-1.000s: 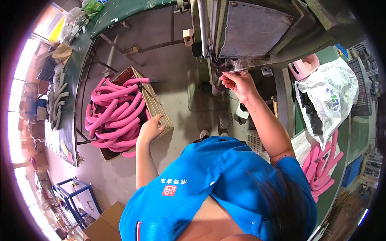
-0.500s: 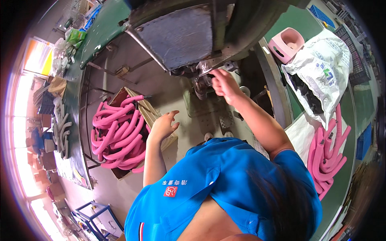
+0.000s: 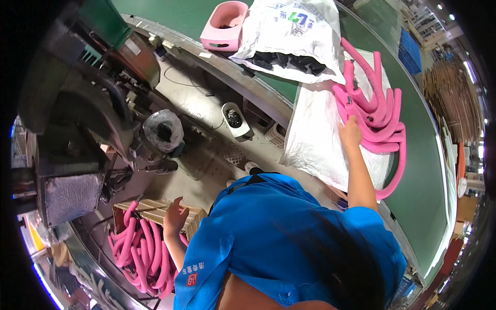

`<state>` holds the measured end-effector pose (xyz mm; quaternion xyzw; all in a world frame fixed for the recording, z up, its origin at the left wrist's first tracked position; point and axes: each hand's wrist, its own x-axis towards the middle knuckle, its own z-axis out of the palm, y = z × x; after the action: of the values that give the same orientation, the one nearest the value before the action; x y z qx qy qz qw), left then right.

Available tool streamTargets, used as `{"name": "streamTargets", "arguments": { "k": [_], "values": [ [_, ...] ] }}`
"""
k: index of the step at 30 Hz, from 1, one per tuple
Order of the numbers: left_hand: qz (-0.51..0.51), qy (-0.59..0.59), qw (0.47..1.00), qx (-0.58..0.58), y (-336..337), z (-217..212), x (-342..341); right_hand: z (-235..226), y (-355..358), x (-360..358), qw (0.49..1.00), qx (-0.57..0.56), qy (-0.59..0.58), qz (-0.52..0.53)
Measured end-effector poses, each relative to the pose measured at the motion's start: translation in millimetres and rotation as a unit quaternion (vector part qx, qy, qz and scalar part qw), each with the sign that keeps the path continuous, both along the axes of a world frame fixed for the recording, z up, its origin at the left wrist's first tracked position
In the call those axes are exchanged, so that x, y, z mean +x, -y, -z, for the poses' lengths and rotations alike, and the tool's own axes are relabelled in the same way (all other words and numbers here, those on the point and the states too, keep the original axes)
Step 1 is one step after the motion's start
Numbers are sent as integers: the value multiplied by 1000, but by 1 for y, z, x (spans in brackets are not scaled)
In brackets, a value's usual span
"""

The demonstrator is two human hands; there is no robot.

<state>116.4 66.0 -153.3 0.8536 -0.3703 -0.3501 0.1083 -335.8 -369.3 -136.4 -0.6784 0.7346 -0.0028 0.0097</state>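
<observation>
Bent pink foam-covered tubes [image 3: 385, 113] lie in a pile on the green table to my right, partly on a white sheet. At the near side of that pile is my right hand [image 3: 351, 133], its arm stretched out, with the fingers closed around the end of one tube. My left hand [image 3: 175, 221] hangs at the lower left with its fingers apart and nothing in it. Beside it stands a cardboard box [image 3: 192, 219] with more pink foam-covered tubes [image 3: 147, 253] heaped in it.
On the right-hand green table [image 3: 431, 191], a white sack [image 3: 299, 31] of black parts lies by a pink bin [image 3: 225, 28]. A dark machine [image 3: 67, 139] stands at left, near a plastic-lined bucket [image 3: 163, 130]. A white scoop-shaped container [image 3: 236, 121] sits lower, between machine and table.
My view and body have turned right, from the machine toward the table. My right hand has gone from the machine to the tube pile. The left hand stays near the box, still empty.
</observation>
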Motion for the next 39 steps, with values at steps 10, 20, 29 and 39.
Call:
{"name": "streamTargets", "arguments": {
  "k": [10,20,29,39],
  "values": [
    [149,49,987,-45,94,-41,-7,-7,14,-84,998,14,-69,0],
    [197,-143,956,-160,146,-74,-62,-86,-17,84,931,95,279,-216],
    [-5,-327,850,-413,154,-126,-77,-126,-130,234,493,407,600,-480],
    [-132,33,909,-393,53,-179,-88,48,136,237,904,19,322,-279]
  ]
}}
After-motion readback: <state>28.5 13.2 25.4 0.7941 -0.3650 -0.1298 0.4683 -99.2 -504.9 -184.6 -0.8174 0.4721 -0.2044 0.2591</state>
